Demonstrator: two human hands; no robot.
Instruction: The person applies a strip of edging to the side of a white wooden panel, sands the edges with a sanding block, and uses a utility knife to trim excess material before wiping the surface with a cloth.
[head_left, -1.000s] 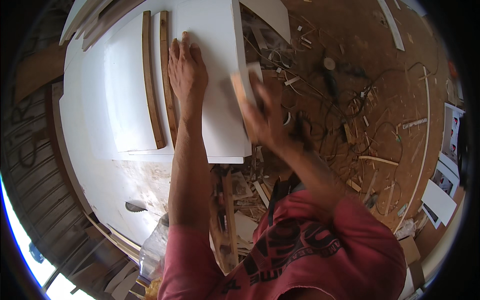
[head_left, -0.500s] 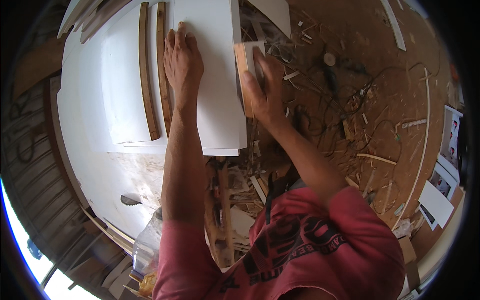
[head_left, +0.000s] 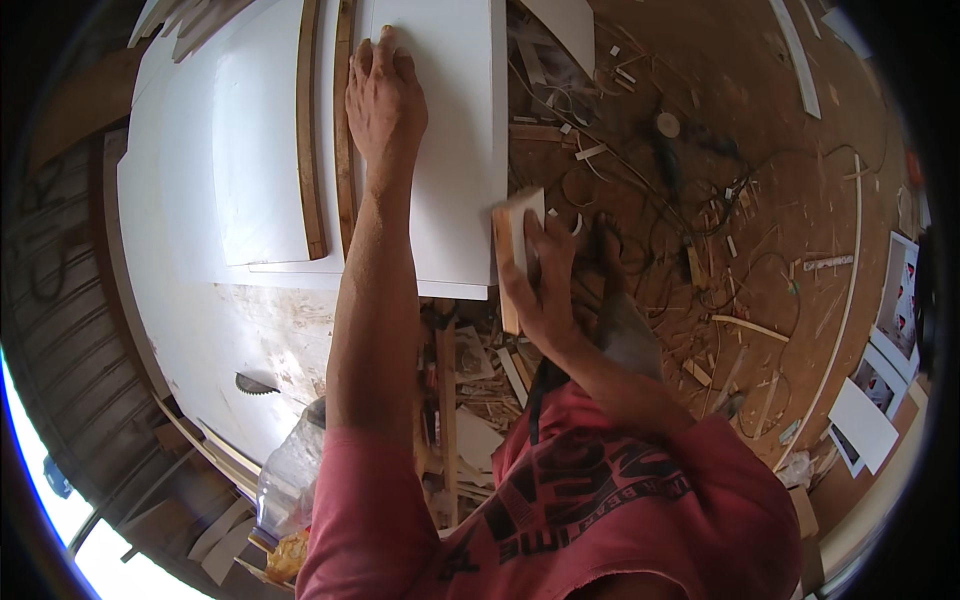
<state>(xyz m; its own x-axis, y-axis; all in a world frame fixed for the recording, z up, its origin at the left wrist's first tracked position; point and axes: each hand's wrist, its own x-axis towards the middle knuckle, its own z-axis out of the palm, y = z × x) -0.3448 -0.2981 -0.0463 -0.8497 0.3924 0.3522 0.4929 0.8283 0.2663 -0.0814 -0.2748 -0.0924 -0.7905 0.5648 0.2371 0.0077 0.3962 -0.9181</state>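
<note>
A white board (head_left: 455, 140) lies at the right side of the work surface, beside two long wooden strips (head_left: 309, 140). My left hand (head_left: 387, 105) lies on this board next to the inner strip, fingers stretched forward. My right hand (head_left: 543, 280) grips a wooden block (head_left: 512, 235) with a pale top face, beside and just off the board's right edge near its lower corner. The block's underside is hidden.
A toothed blade (head_left: 255, 385) rests on the work surface (head_left: 170, 250) at lower left, near a clear plastic bottle (head_left: 290, 470). The brown floor (head_left: 800, 200) holds wood scraps, cables and a dark power tool (head_left: 668, 135). White cut panels (head_left: 860, 420) stand at far right.
My right hand moved up along the board's right edge with the block, then back down toward me, below where it was. My left hand stays on the board.
</note>
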